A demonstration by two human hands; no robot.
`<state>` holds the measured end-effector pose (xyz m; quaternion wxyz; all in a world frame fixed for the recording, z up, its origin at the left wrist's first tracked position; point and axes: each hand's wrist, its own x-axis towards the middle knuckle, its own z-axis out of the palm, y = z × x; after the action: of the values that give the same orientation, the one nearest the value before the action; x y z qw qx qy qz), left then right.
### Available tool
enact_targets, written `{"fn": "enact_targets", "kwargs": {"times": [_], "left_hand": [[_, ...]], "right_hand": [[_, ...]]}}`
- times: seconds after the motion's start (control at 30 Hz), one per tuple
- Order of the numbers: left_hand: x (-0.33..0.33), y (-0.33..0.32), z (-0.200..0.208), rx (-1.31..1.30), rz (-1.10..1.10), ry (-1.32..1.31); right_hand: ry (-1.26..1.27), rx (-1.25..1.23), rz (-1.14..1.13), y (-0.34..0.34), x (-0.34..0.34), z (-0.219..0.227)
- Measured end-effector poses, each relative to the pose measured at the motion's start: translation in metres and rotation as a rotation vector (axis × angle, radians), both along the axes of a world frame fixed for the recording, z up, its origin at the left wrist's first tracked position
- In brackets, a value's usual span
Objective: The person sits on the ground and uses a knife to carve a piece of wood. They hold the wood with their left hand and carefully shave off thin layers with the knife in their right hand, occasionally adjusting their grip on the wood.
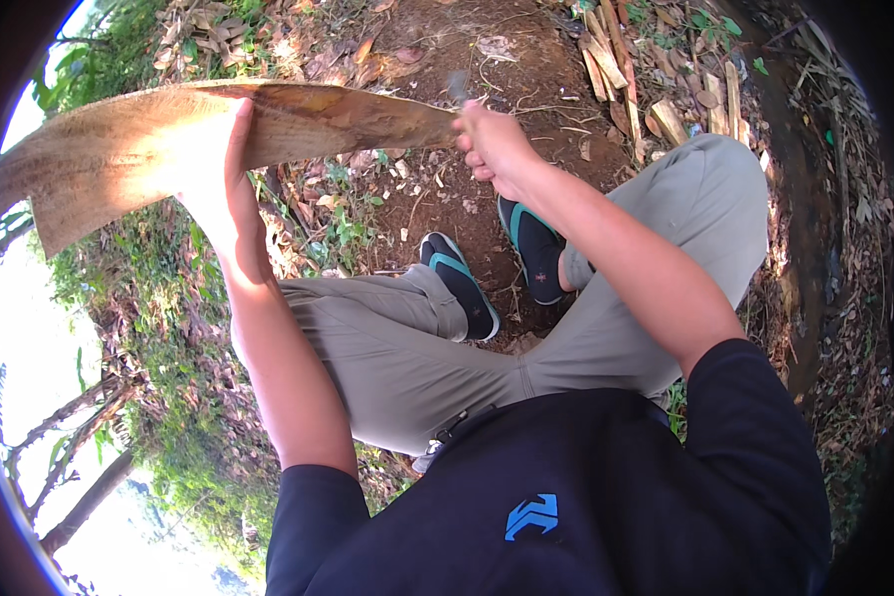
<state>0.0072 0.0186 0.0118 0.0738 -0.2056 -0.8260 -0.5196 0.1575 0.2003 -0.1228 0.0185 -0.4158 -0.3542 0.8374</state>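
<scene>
A long, thin wooden board (328, 117) stretches across the upper left, wide and sunlit at its left part and narrowing to the right. My left hand (230, 174) grips it near the middle, thumb laid over the face; the other fingers are hidden behind the wood. At the narrow right end, my right hand (495, 147) is closed, its fingers curled round something I cannot make out. A small grey blur (458, 85) shows just above that fist, too smeared to name.
Below the hands are my feet in dark socks and flip-flops with teal straps (454, 260), on brown soil (477, 214). Split wood pieces (606, 62) lie at the upper right. Dry leaves and green plants (184, 387) cover the left slope.
</scene>
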Motion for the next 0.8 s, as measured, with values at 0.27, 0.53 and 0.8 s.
{"fn": "enact_targets", "kwargs": {"times": [0.27,0.53,0.8], "left_hand": [[-0.005,-0.005,-0.007,-0.057,-0.023,0.083],[-0.004,0.002,-0.004,0.042,0.0,0.026],[0.002,0.003,-0.002,0.113,-0.021,-0.008]], "right_hand": [[0.144,-0.072,0.256,0.006,0.002,0.034],[0.058,0.223,0.31,-0.004,0.003,0.018],[0.072,0.246,0.382,-0.001,0.004,0.029]]}}
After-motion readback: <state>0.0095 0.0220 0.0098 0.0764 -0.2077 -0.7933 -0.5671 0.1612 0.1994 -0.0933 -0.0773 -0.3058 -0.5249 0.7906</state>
